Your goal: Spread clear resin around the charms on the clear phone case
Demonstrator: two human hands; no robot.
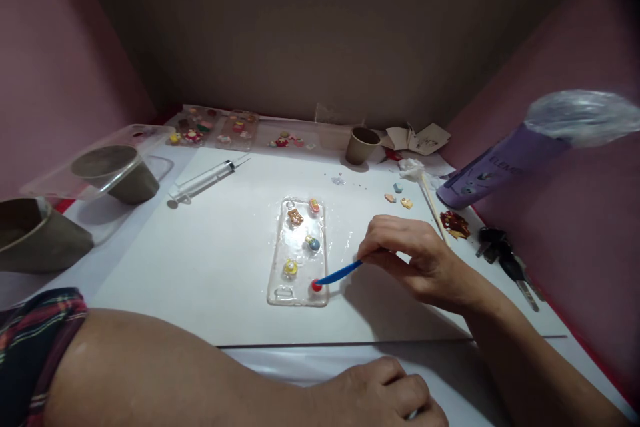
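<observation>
Head cam view: the fingers of my right hand [417, 257] are pinched narrow around a slim blue stick [340, 272], which points out to the left of them. Its far end is right at a round red piece [317, 286], looks like it's touching. That red bit sits in the near right corner of a clear phone case [303, 297], which lies on the white surface [210, 267] just left of those fingers.

Also on the case, all left of my fingers: a yellow charm [291, 269], a blue one [313, 243], a brown one [295, 217] and a pinkish one [314, 205] up at the far end.

My left hand [383, 390] is nearer to me, below the right one, fingers curled. Something pale shows by the fingertips, but can't tell if I'm actually gripping anything there.

Just beyond my right fingers there are three little loose pieces [407, 203], with a pale stick [434, 203] to the right of them. Further off past my fingers is a brown cup [361, 150], and a syringe [203, 183] lies well over to the far left. Purple can [493, 163] leans off to the right.
</observation>
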